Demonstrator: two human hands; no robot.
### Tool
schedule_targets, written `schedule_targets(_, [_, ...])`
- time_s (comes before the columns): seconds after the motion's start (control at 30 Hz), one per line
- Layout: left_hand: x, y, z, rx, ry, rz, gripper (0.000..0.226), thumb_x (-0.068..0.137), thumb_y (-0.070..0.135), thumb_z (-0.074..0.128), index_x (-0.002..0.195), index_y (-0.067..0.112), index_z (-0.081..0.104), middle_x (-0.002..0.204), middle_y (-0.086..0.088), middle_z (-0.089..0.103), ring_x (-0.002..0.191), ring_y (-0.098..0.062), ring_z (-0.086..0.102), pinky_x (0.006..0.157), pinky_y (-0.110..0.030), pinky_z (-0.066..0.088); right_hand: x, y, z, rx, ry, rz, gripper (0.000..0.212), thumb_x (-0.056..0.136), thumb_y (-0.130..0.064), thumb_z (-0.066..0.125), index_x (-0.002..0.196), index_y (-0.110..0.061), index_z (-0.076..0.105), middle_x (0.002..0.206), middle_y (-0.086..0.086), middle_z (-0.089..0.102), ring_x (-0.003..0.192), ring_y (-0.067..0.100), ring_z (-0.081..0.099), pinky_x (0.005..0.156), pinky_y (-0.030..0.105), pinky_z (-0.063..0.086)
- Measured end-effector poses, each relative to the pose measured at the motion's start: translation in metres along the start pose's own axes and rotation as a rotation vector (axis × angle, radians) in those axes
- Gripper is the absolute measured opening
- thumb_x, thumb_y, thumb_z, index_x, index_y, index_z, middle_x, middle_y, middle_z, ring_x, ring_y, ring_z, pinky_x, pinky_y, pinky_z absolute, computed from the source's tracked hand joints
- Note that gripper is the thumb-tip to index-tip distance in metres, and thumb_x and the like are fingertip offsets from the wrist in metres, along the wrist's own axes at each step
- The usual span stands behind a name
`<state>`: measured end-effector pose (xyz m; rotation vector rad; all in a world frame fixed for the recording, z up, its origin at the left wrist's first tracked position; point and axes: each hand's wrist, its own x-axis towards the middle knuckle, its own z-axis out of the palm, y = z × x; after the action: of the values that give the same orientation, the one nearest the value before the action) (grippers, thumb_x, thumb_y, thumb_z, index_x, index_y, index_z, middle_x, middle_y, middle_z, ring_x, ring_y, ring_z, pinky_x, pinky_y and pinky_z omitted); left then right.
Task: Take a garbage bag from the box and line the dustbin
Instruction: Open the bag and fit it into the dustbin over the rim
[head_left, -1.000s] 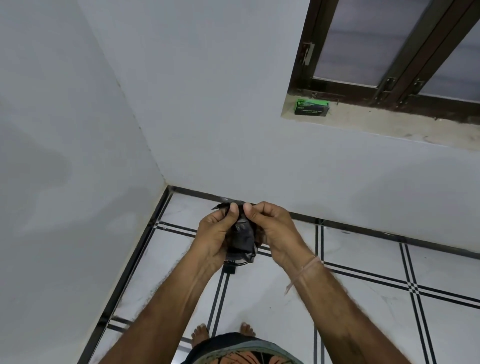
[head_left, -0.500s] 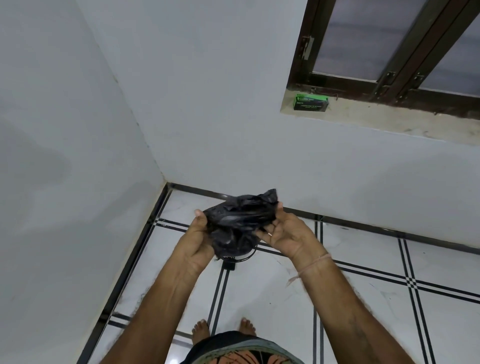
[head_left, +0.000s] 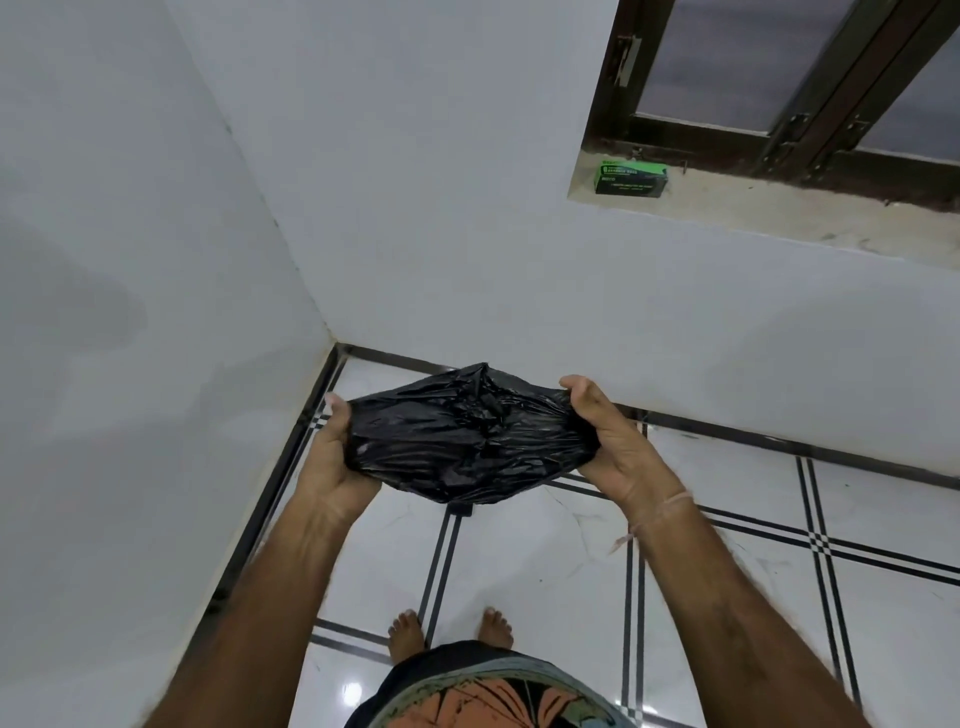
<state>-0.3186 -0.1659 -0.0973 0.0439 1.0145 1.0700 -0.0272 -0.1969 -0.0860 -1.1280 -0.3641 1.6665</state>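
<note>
A crumpled black garbage bag (head_left: 467, 436) is stretched out between both hands at chest height, in front of a room corner. My left hand (head_left: 335, 457) grips its left end and my right hand (head_left: 610, 441) grips its right end, fingers tucked under the plastic. The green and black garbage bag box (head_left: 631, 178) sits on the window sill at the upper right, far from the hands. No dustbin is in view.
White walls meet in a corner (head_left: 332, 340) just beyond the bag. The window sill (head_left: 779, 218) and a dark window frame (head_left: 769, 130) are at the upper right. White floor tiles (head_left: 519, 545) with black lines lie below, with my bare feet (head_left: 447, 629) on them.
The hands have moved apart and pulled the bunched bag wider, from a small wad into a broad stretched sheet.
</note>
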Motion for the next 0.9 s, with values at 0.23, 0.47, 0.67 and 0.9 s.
schedule_targets(0.23, [0.01, 0.003, -0.015, 0.025, -0.008, 0.084, 0.027, 0.104, 0.005, 0.049, 0.11, 0.022, 0.069, 0.113, -0.005, 0.074, 0.084, -0.019, 0.079, 0.068, -0.034, 0.065, 0.006, 0.015, -0.018, -0.406, -0.028, 0.028, 0.033, 0.094, -0.032, 0.063, 0.107, -0.005, 0.076, 0.102, 0.013, 0.078, 0.094, 0.026, 0.073, 0.078, 0.031, 0.061])
schedule_targets(0.47, [0.014, 0.003, -0.012, 0.372, 0.037, 0.125, 0.022, 0.108, 0.023, 0.047, 0.108, 0.017, 0.069, 0.097, 0.0, 0.079, 0.1, -0.026, 0.07, 0.065, -0.033, 0.061, 0.03, 0.021, 0.008, -0.553, 0.117, 0.021, 0.038, 0.101, -0.042, 0.058, 0.111, -0.011, 0.077, 0.105, 0.006, 0.08, 0.107, 0.023, 0.074, 0.09, 0.032, 0.059])
schedule_targets(0.67, [0.008, 0.056, 0.058, 0.581, -0.056, 0.708, 0.036, 0.108, 0.045, 0.044, 0.13, 0.029, 0.068, 0.133, 0.003, 0.071, 0.125, -0.012, 0.066, 0.099, -0.027, 0.055, 0.044, -0.034, 0.108, -0.921, 0.203, -0.862, 0.032, 0.103, -0.049, 0.051, 0.123, -0.032, 0.07, 0.121, -0.001, 0.066, 0.114, 0.009, 0.06, 0.104, 0.029, 0.048])
schedule_targets(0.9, [0.05, 0.05, 0.012, 0.671, 0.085, 0.259, 0.053, 0.106, 0.061, 0.032, 0.12, 0.03, 0.073, 0.119, 0.0, 0.077, 0.111, -0.019, 0.071, 0.098, -0.037, 0.055, 0.091, 0.026, 0.095, -1.165, 0.194, -0.211, 0.084, 0.09, -0.085, 0.026, 0.103, -0.015, 0.071, 0.109, 0.0, 0.074, 0.11, 0.024, 0.068, 0.095, 0.04, 0.051])
